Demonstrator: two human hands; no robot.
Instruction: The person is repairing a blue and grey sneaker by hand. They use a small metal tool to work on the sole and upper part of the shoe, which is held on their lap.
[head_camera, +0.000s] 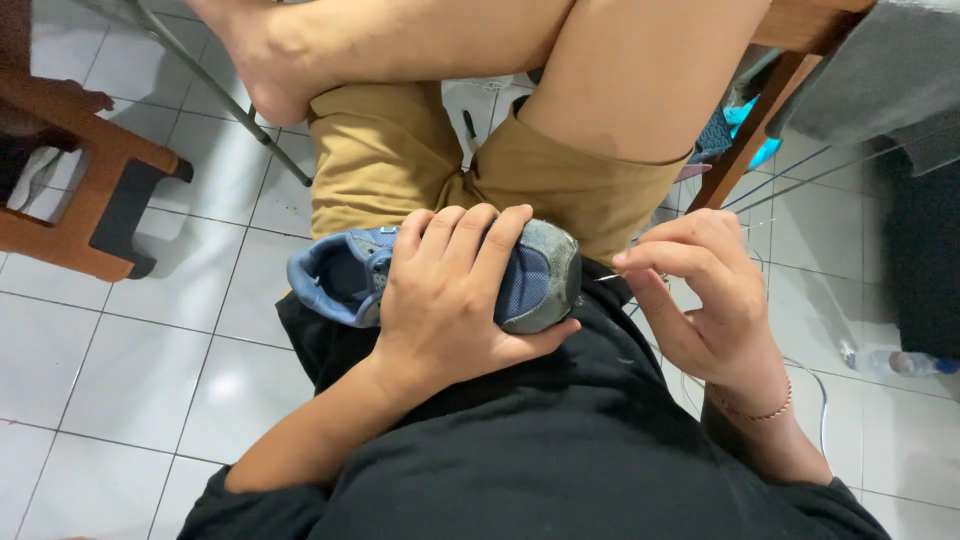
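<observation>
On the lap, left hand (455, 290) clasps blue shoe (420, 275), right hand (700, 295) pinches needle (607, 277)

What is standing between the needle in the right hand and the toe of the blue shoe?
Nothing visible. The right hand pinches a thin needle whose tip points at the grey toe of the blue shoe. The left hand grips the shoe further back, outside that gap.

Glossy white square floor tiles (150, 350) reflected soft light. A brown wooden chair frame with dark feet (90, 190) stood at the left edge; a clear plastic bottle (895, 362) lay at the right edge.
</observation>
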